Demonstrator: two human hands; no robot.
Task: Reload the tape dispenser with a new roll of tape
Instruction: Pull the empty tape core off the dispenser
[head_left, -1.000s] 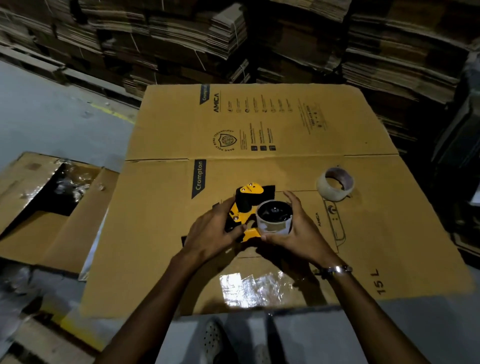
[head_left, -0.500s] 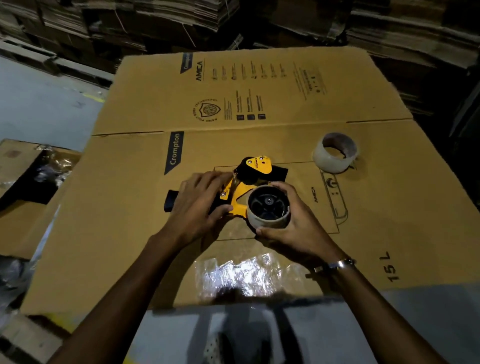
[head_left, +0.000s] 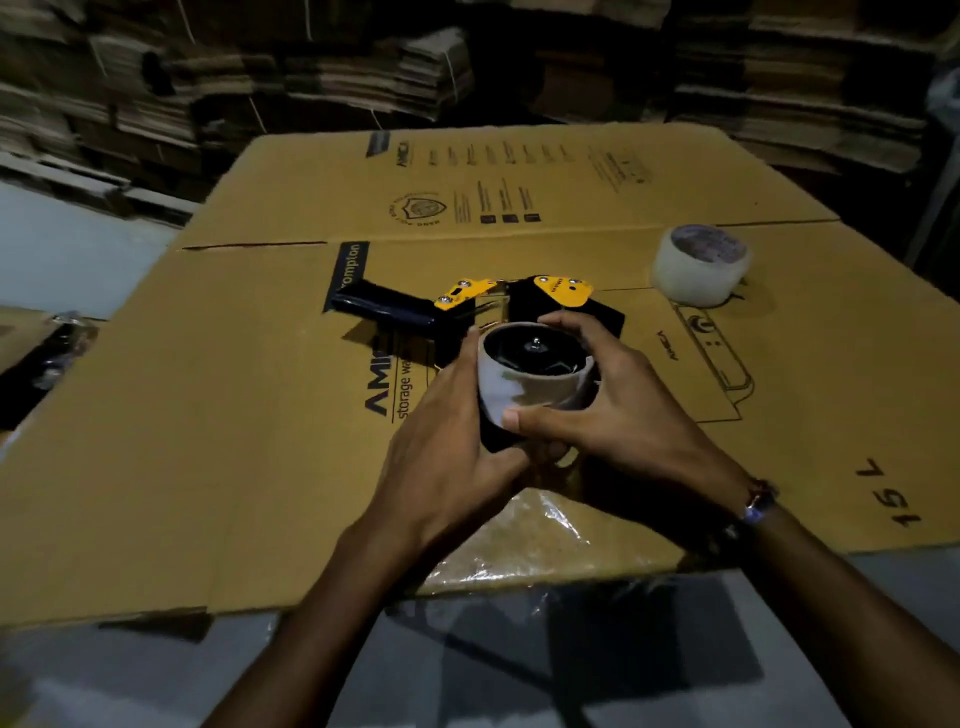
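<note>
Stacks of flattened brown cardboard (head_left: 322, 78) fill the dim background behind a large flattened brown carton (head_left: 208, 441) printed in dark ink, which serves as the work surface. At far left, a second opened carton (head_left: 31, 358) lies partly out of frame. Near the centre of the big carton lies a yellow-and-black handheld tape dispenser (head_left: 467, 306), its black handle pointing left. A person's left hand (head_left: 441, 452) presses against the left side of a pale, nearly spent tape core (head_left: 530, 379) seated on the dispenser's black hub, fingers curled around it. The right hand (head_left: 618, 415) clasps the same core from the other side, thumb across its front and fingers over the far rim; a dark wristband (head_left: 753, 506) circles that wrist. Well apart, to the right, a fresh roll of clear packing tape (head_left: 698, 265) stands on the cardboard, untouched.
</note>
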